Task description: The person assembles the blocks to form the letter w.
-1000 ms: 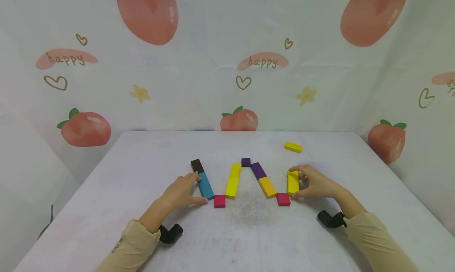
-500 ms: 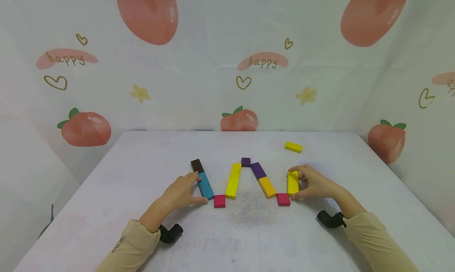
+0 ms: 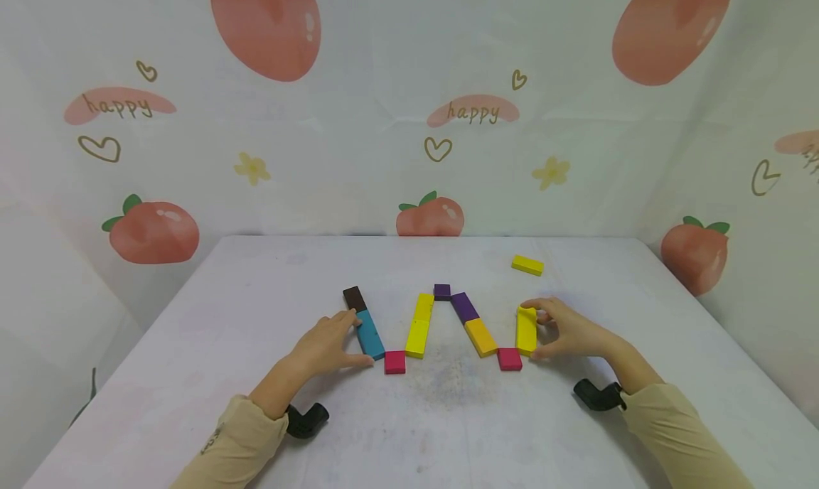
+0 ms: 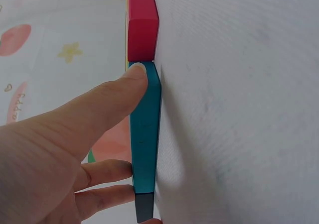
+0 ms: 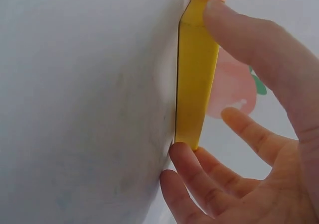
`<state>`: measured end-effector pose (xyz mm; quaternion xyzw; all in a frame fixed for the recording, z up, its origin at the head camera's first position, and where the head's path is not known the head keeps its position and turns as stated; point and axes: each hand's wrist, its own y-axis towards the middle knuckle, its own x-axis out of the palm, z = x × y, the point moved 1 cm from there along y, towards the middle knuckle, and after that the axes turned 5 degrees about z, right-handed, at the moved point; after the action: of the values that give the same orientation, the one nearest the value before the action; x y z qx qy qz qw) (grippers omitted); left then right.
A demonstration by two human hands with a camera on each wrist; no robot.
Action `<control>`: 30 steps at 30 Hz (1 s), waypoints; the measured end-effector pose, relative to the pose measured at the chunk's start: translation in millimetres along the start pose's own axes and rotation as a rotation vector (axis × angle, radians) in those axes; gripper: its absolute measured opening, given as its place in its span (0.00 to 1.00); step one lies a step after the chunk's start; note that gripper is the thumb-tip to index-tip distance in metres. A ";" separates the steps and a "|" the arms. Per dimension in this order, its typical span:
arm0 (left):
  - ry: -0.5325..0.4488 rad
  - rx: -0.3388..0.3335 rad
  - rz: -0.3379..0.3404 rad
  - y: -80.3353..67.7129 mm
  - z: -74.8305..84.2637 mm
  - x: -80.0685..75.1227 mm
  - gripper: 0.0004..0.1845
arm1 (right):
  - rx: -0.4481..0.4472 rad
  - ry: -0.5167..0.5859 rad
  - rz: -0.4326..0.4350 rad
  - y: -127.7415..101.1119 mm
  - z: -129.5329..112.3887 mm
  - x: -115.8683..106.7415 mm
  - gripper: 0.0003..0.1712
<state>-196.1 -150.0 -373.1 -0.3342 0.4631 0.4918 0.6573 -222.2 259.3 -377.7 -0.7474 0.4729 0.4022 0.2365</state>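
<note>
Right hand (image 3: 566, 330) pinching flat yellow wooden block (image 3: 527, 330) by its ends, right of centre on white counter (image 3: 256, 318); left hand (image 3: 326, 343) against teal block (image 3: 370, 333). Probably light, rigid, smooth; best gripped endwise.

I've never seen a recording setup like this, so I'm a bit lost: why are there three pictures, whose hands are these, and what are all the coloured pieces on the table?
No machine here: a person works with bare hands and wears three cameras. The wide picture comes from the head camera; the two close-ups come from cameras on the wrists, so they look sideways.

On the white table flat coloured blocks lie in a zigzag row. The left hand rests against the teal block, thumb near the red square, fingers along its side. The right hand pinches the long yellow block by its two ends, beside another red square. Between them lie yellow, purple and orange blocks. A spare yellow block lies apart, further back.
</note>
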 end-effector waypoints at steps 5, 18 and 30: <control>0.002 0.002 0.000 0.2 -0.3 0.0 0.44 | -0.020 0.009 -0.002 -0.8 -2.8 -0.7 0.43; -0.003 0.008 0.006 2.9 -0.6 1.3 0.44 | -0.001 0.001 0.001 -2.7 1.2 -0.6 0.44; 0.003 0.016 0.012 1.7 -1.2 0.9 0.45 | 0.000 -0.005 0.005 -3.6 2.3 -0.6 0.43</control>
<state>-198.0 -150.3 -374.3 -0.3271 0.4700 0.4913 0.6563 -219.9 262.8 -378.6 -0.7451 0.4742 0.4049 0.2365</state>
